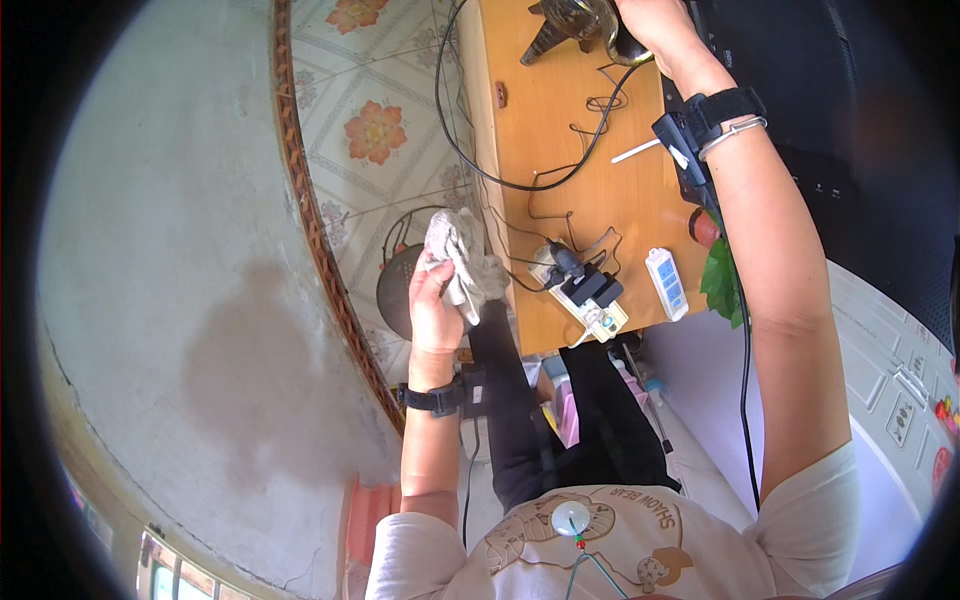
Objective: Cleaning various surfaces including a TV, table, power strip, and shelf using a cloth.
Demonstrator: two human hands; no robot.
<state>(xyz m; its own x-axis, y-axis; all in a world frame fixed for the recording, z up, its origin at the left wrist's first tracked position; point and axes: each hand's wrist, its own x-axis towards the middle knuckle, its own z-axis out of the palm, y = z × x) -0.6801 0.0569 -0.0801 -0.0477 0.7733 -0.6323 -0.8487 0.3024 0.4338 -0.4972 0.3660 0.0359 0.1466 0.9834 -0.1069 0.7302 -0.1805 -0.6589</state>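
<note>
My left hand (436, 304) holds a crumpled whitish cloth (456, 251), raised to the left of the wooden desk (555, 150). At the top edge of the view, my right hand (656, 22) reaches to a dark metallic object (581, 22) with a curved rim and pointed feet, standing on the desk. The fingers of that hand are partly cut off by the frame, so its hold on the object cannot be made out. Each wrist wears a black strap.
Power strips with plugs and adapters (577, 289), a second power strip (667, 285) and thin cables lie on the desk. A black cable (517, 184) loops over its left edge. A green-leaved plant (721, 281) is at the right, a round dark stool (397, 289) at the left.
</note>
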